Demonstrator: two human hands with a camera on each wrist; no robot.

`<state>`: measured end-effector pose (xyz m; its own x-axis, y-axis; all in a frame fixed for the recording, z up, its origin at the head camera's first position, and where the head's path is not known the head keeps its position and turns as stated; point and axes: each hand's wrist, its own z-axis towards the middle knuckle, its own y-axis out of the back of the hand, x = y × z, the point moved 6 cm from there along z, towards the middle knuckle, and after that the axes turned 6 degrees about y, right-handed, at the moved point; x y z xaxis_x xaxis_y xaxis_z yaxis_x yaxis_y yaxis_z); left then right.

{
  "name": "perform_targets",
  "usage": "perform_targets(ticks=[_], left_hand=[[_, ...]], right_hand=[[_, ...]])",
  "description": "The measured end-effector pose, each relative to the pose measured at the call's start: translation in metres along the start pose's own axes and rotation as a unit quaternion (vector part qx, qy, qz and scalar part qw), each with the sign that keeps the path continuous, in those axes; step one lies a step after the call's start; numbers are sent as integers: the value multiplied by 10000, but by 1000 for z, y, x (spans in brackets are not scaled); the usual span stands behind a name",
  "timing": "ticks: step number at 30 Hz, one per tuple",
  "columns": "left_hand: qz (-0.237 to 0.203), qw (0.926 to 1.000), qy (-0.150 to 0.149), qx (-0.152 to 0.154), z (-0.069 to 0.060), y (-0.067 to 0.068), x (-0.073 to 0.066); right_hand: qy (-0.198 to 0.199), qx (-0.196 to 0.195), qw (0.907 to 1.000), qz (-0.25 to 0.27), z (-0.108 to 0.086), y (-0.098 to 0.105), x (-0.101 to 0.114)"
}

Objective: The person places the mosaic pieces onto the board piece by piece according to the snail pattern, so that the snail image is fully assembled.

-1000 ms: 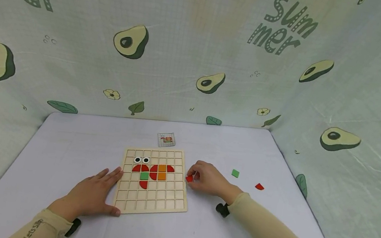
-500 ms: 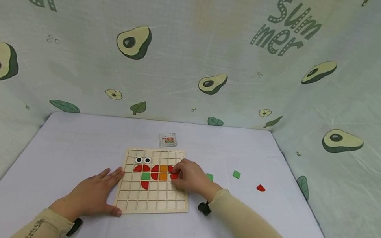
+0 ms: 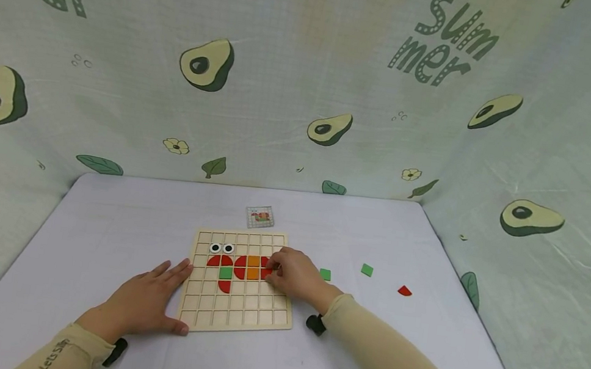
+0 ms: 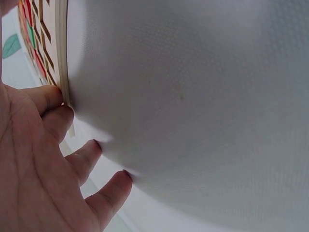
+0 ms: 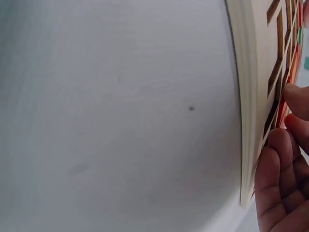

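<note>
A wooden grid board [image 3: 235, 315] lies on the table, with flat red, orange and green pieces and two eye discs [image 3: 222, 249] in its cells. My left hand [image 3: 139, 304] is spread on the tabletop, its fingertips against the board's left edge and its thumb at the near left corner. Over the board's right side, my right hand [image 3: 300, 275] pinches a red quarter-circle piece [image 3: 265, 274] between thumb and index finger. That piece sits at a cell right of the lower orange square [image 3: 252, 274]; the fingers partly hide it. In the right wrist view, the fingertips [image 5: 292, 92] touch the red piece.
Two green squares, the nearer one [image 3: 325, 274] beside my right hand and another green square [image 3: 367, 270] farther right, lie on the white table. A loose red quarter-circle [image 3: 405, 291] is beyond them. Behind the board lies a small picture card [image 3: 260, 217].
My right hand has moved left from beside the board to over its right cells, bringing the red piece down into a cell. A green square has come into view behind it. The left hand stays put.
</note>
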<state>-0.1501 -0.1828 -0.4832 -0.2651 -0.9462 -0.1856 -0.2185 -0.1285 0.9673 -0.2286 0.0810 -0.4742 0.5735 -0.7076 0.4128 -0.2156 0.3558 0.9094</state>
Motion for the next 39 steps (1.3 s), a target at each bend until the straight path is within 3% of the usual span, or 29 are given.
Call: perform_targets(ticks=[19, 29, 39], left_hand=[[53, 10000, -69, 2, -3, 4, -3], [82, 10000, -50, 16, -2, 1, -2], [20, 10000, -56, -4, -1, 2, -2]], right_hand=[[107, 61, 9998, 142, -4, 11, -3], [-239, -137, 9985, 471, -31, 40, -33], [-454, -59, 9977, 507, -58, 50, -53]])
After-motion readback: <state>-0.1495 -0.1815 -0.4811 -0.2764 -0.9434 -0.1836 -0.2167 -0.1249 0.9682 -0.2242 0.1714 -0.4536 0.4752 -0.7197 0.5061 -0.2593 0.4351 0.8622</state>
